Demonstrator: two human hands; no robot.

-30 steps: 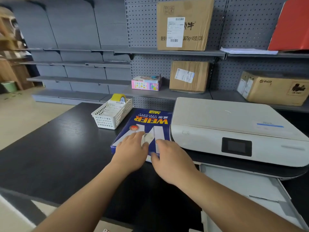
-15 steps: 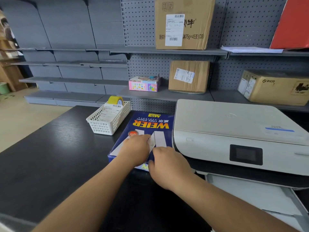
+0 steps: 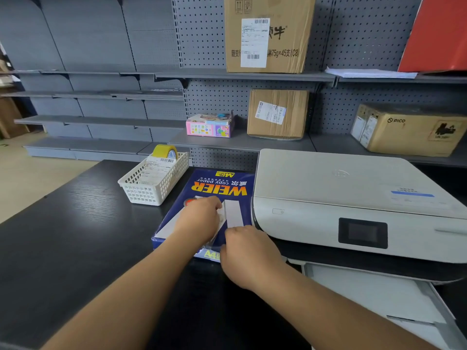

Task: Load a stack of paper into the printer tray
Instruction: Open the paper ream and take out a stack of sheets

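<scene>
While the blue ream of copy paper lies wrapped on the black counter beside the printer, left hand presses its top and right hand pinches the near flap (grip unclear); opening comes first, its tray waiting.

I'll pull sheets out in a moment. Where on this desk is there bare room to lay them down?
The widest bare patch of the black wooden desk lies left of the blue ream of copy paper and in front of the white plastic basket. It is crowded between the ream and the white printer, where both hands work.
</scene>
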